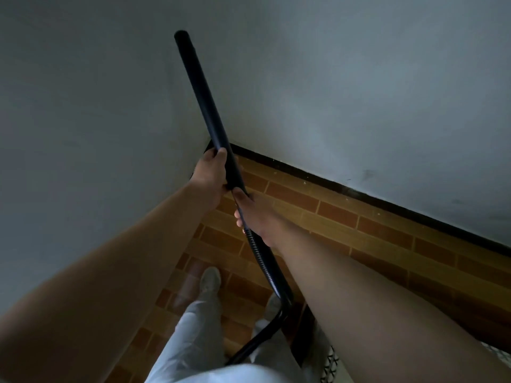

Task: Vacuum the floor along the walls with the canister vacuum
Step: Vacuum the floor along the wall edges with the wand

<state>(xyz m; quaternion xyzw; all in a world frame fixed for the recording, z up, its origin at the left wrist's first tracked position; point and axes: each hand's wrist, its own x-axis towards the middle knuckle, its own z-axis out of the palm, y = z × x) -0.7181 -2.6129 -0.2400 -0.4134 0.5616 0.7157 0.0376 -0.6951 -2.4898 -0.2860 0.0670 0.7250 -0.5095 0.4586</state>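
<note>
A long black vacuum wand [201, 92] points up and away from me, its open tip [181, 35] raised in front of the grey wall, well off the floor. My left hand [211, 175] is wrapped around the wand's lower end. Just below it, my right hand [254, 214] grips the joint where the wand meets the ribbed black hose [265, 266]. The hose runs down between my legs and bends left near my right foot. The canister itself is not in view.
Two grey walls [359, 92] meet in a corner ahead, with a dark skirting strip [345, 189] along the right wall. The floor [359, 230] is brown brick-pattern tile. My feet in pale shoes [210, 280] stand close to the corner. A patterned object [330, 363] sits at lower right.
</note>
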